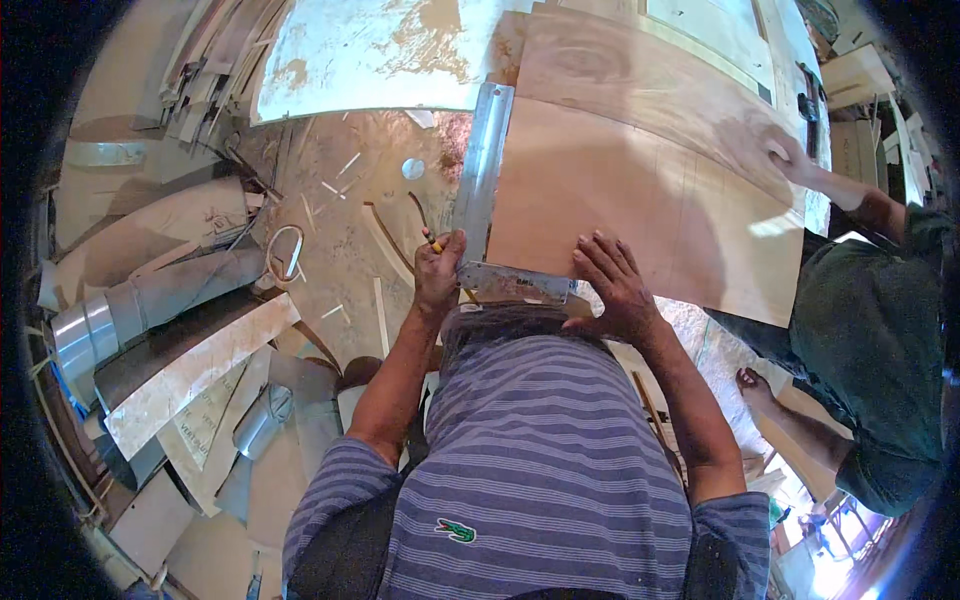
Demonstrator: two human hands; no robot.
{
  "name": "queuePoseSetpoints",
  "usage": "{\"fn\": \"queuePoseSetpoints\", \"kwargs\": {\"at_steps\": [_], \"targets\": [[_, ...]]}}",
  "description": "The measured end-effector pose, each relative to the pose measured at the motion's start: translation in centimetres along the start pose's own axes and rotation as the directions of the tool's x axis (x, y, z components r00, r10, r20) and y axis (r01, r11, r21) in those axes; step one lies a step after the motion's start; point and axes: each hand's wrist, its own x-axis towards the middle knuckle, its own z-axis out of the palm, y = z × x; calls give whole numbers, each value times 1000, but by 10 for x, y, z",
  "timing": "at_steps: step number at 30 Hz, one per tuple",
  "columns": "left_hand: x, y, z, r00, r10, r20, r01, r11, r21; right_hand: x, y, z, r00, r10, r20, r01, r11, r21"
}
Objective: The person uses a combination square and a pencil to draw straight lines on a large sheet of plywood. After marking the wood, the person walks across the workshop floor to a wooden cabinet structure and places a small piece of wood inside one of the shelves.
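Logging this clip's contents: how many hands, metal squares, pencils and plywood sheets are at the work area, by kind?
Hands: 3, namely left hand, right hand, co-worker's hand
Metal square: 1
Pencil: 1
Plywood sheet: 1
Total: 6

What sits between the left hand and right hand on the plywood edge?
Head view: the short arm of a metal square spans from left hand to right hand, over the plywood sheet.
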Motion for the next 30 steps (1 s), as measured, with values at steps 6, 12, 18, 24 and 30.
{"fn": "queuePoseSetpoints", "kwargs": {"at_steps": [6,12,18,24,30], "targets": [[-1,7,4,997,82,3,-81,973,218,13,-1,16,997,-77,-14,76,993,-88],[-1,2,5,1000,4,-20,-1,993,120,15,-1,19,992,-118,-38,114,989,-91],[2,-4,2,994,107,-2,-104,971,214,17,-4,13,995,-95,20,96,990,-108],[-6,15,13,999,49,-15,-44,967,252,17,-5,13,997,-83,-5,82,995,-60],[2,-7,2,1000,21,-7,-20,997,78,18,-7,12,997,-75,10,75,997,-31]]}}
